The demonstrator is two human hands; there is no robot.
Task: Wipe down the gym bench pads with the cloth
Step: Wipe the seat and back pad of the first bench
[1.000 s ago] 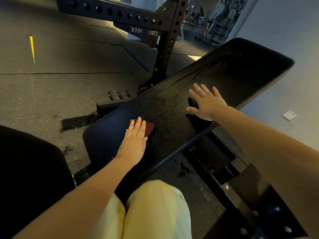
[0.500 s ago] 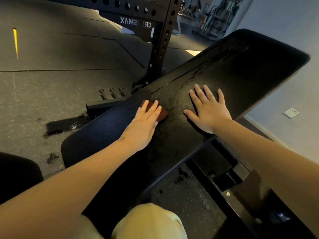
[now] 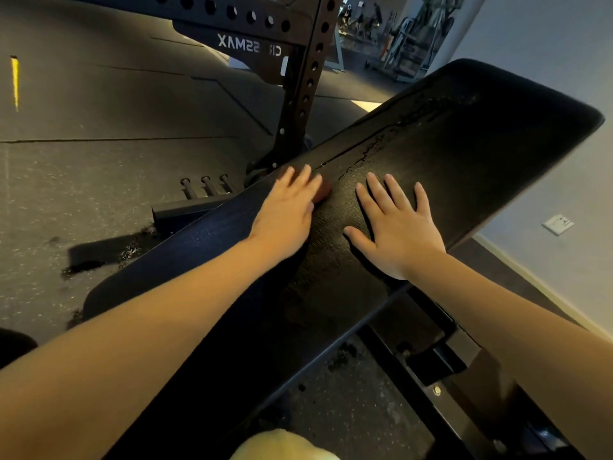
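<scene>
A long black bench pad (image 3: 464, 154) runs diagonally from lower left to upper right, its surface cracked near the middle. My left hand (image 3: 287, 207) lies flat with straight fingers on a small dark red cloth (image 3: 323, 194), pressing it on the pad near the pad's left edge; only a corner of the cloth shows past my fingers. My right hand (image 3: 396, 227) rests flat and spread on the pad just right of the cloth, holding nothing.
A black perforated rack upright (image 3: 302, 94) stands just beyond the pad's left edge. The bench's steel frame (image 3: 441, 360) runs under the pad at lower right. Dark rubber floor (image 3: 99, 161) spreads to the left, and a grey wall (image 3: 564, 61) rises on the right.
My left hand has slid the cloth up along the pad, from its lower part to beside my right hand. My right hand has stayed planted in place.
</scene>
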